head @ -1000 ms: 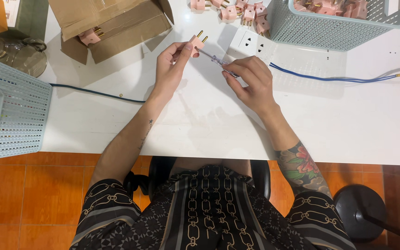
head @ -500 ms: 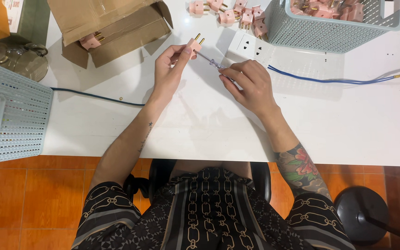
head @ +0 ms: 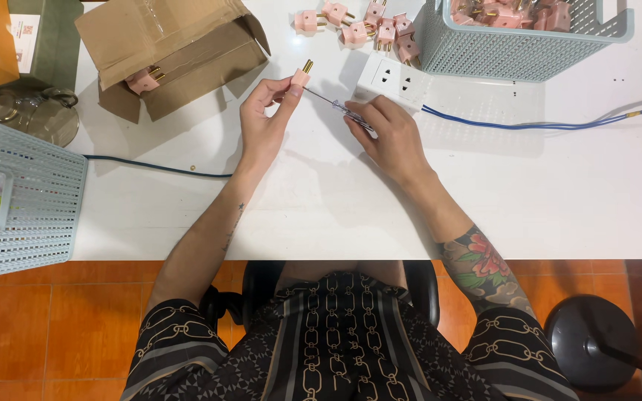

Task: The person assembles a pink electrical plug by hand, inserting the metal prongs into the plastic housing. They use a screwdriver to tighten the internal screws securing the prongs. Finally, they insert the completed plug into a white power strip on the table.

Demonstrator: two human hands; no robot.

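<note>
My left hand (head: 265, 111) pinches a small pink plug (head: 300, 76) with two brass pins pointing away from me. My right hand (head: 388, 134) grips a thin screwdriver (head: 334, 105) whose tip meets the side of the plug. Both hands hover over the white table (head: 321, 200), just in front of a white socket block (head: 394, 77) with a blue cable (head: 529, 124) running off to the right.
Several loose pink plugs (head: 369, 22) lie at the far edge beside a pale blue basket (head: 514, 44) full of more. An open cardboard box (head: 165, 52) holds another plug at far left. A second basket (head: 27, 197) overhangs the left edge. A black cord (head: 157, 167) crosses the table.
Both hands stay together on the plug and screwdriver; they have shifted only slightly, with the plug held a little more upright.
</note>
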